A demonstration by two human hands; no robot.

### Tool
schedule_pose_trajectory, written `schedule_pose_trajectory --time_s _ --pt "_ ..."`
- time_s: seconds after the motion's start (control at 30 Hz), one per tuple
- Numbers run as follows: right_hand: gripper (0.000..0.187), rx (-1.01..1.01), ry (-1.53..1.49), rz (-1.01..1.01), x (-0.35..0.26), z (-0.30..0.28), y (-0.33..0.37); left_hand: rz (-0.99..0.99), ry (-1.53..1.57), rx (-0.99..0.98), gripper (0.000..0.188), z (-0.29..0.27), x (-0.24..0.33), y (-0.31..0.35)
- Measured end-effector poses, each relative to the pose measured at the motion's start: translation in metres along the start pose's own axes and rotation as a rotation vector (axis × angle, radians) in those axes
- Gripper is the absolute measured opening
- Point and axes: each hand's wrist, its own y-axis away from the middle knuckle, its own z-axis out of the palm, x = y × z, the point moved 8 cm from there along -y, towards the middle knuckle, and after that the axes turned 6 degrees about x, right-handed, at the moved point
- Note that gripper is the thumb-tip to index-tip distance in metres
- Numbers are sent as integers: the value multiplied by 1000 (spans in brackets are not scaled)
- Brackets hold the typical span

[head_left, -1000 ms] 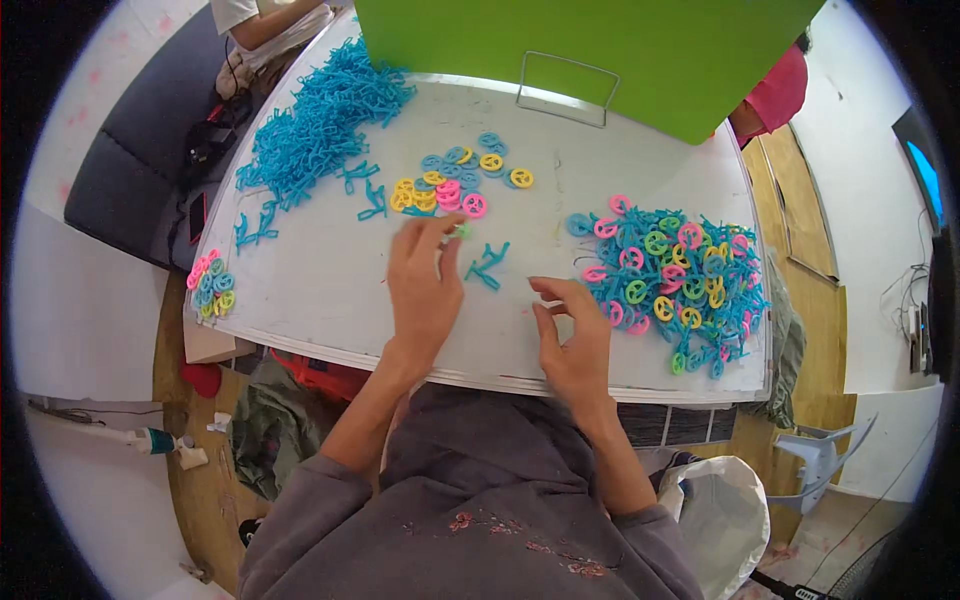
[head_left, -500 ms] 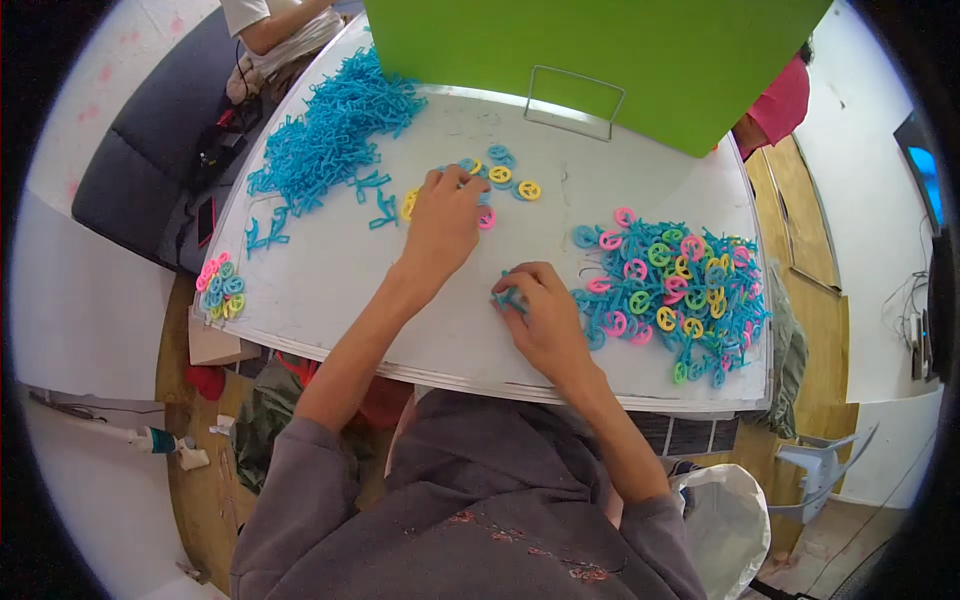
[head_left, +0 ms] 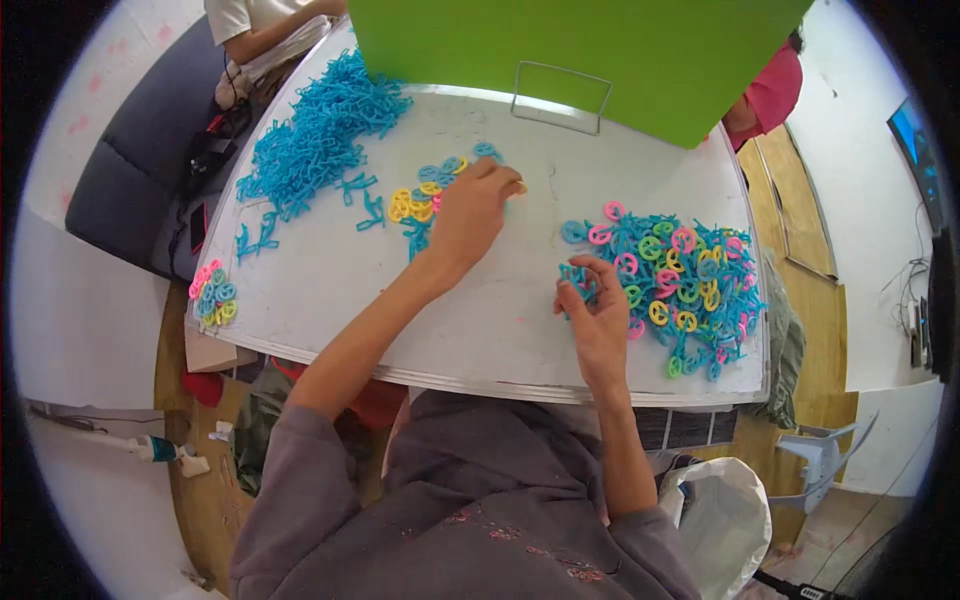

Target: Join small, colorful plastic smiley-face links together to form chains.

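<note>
Bare table (head_left: pixel 480 320) lies open between the hands; blue pile (head_left: pixel 315 140), small rings (head_left: pixel 425 200) and mixed heap (head_left: pixel 680 285) crowd the sides.

You see a white table (head_left: pixel 330 310) on wooden floor (head_left: pixel 205 500), a dark sofa (head_left: pixel 130 170) left, and perhaps a white chair (head_left: pixel 825 455) right.

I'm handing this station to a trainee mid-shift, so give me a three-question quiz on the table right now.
1. True or false: the left hand reaches over the small cluster of yellow, pink and blue plastic rings.
2. What does the right hand hold? A) a blue plastic piece B) a green board C) nothing
3. Fill in: the big heap of plain blue plastic pieces lies at the white table's far ____ side.

Key: 1 true; 2 A; 3 left.
</note>
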Motion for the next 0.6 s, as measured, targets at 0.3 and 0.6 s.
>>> schedule_pose_trajectory --time_s 0.3,0.6 --pt "32 -26 313 -256 -18 -1 12 -922 1141 -60 23 -34 43 74" --pt "31 -11 538 -313 -31 1 19 -931 1260 15 19 -24 47 91"
